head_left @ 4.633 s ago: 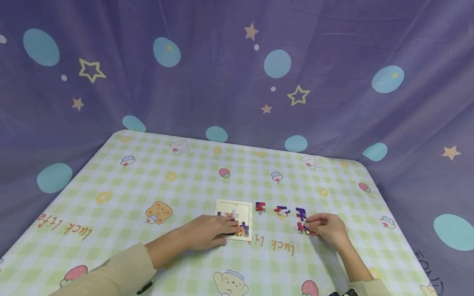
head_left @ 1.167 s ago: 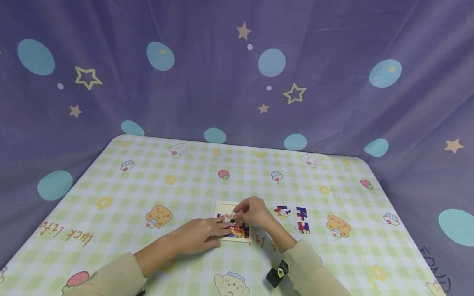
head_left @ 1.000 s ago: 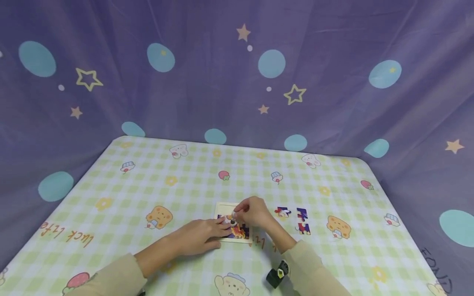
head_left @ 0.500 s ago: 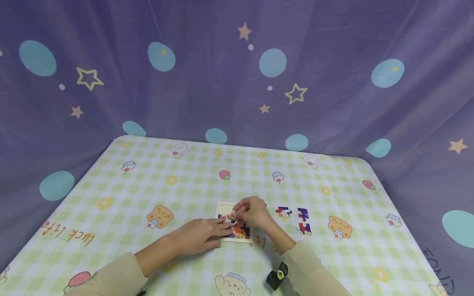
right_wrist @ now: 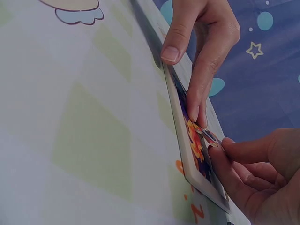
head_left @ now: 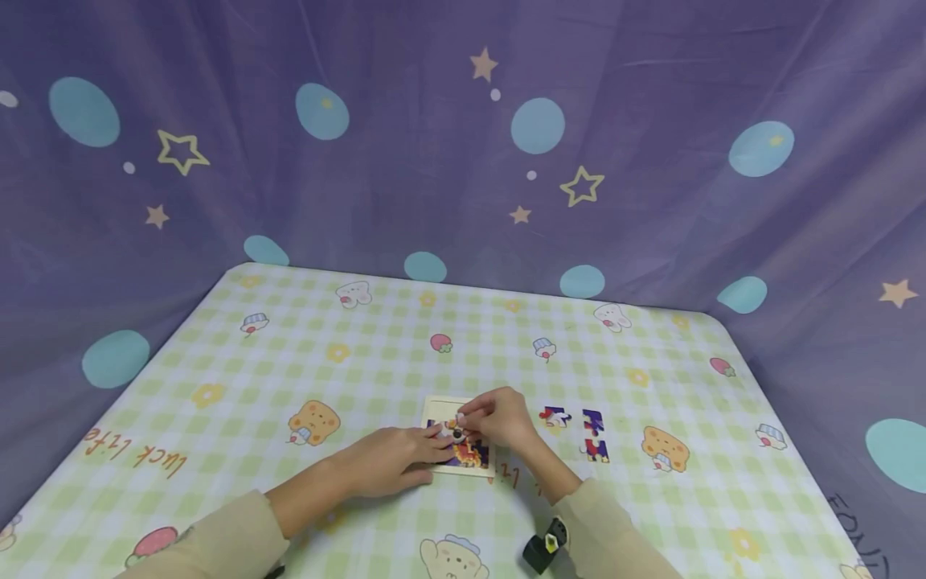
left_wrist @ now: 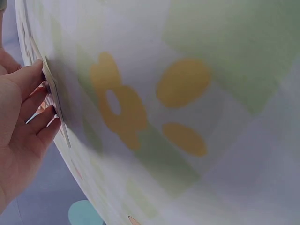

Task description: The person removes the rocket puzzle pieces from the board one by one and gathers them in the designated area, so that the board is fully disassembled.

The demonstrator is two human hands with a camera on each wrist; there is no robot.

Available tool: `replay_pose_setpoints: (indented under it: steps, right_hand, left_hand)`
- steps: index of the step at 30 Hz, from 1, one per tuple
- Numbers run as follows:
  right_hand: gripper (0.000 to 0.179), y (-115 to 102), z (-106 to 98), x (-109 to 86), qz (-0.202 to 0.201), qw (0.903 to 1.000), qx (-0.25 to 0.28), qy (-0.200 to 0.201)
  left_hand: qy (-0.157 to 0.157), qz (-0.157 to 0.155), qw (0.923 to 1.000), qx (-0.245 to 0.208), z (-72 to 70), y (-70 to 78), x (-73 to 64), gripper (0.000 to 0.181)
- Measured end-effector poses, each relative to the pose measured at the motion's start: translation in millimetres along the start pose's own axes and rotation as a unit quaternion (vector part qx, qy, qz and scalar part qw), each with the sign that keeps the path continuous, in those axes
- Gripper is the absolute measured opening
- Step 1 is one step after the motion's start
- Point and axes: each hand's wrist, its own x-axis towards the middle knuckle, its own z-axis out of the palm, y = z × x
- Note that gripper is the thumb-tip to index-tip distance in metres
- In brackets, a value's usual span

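Note:
A small jigsaw puzzle in a pale frame point(head_left: 460, 473) lies on the table, part of its purple and orange picture showing in the lower half. My left hand point(head_left: 387, 461) rests on the frame's left side, fingers outstretched over the picture; in the right wrist view the left hand point(right_wrist: 206, 42) touches the picture with its fingertips. Between thumb and forefinger my right hand point(head_left: 499, 418) pinches a puzzle piece point(right_wrist: 212, 138), tilted up close over the picture. The right hand hides much of the frame's upper right in the head view.
Three loose puzzle pieces lie right of the frame: a red-and-white one point(head_left: 555, 416), a purple one point(head_left: 592, 420) and a purple-and-red one point(head_left: 596, 450). The checked tablecloth point(head_left: 391, 362) runs back to a purple curtain point(head_left: 405, 185).
Since the oldest frame, my right hand has moved left from the loose pieces to the frame, where it pinches a piece. Over the last second both hands stay nearly in place.

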Motion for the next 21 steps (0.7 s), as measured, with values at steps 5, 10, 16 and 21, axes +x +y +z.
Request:
replay_pose_setpoints:
  steps: [5,10,16,21]
  right_hand:
    - [0.011,1.8,0.1,-0.9,0.000,0.9999,0.015,0.005]
    - [0.010,3.2,0.9,-0.6,0.008,0.9996,0.026,0.009]
    - [0.010,3.1,1.2,0.3,0.023,0.9990,0.036,0.013]
    - [0.009,3.9,1.2,1.1,0.029,0.9986,0.042,0.014]
  left_hand:
    - [0.002,0.003,1.0000,0.002,1.7,-2.0,0.6,0.040]
    - [-0.003,0.006,0.9999,0.012,1.4,-3.6,0.5,0.041]
    - [-0.004,0.010,0.9999,0.011,-0.8,-2.5,0.4,0.041]
    - [-0.006,0.010,0.9999,0.012,-1.5,-1.7,0.8,0.041]
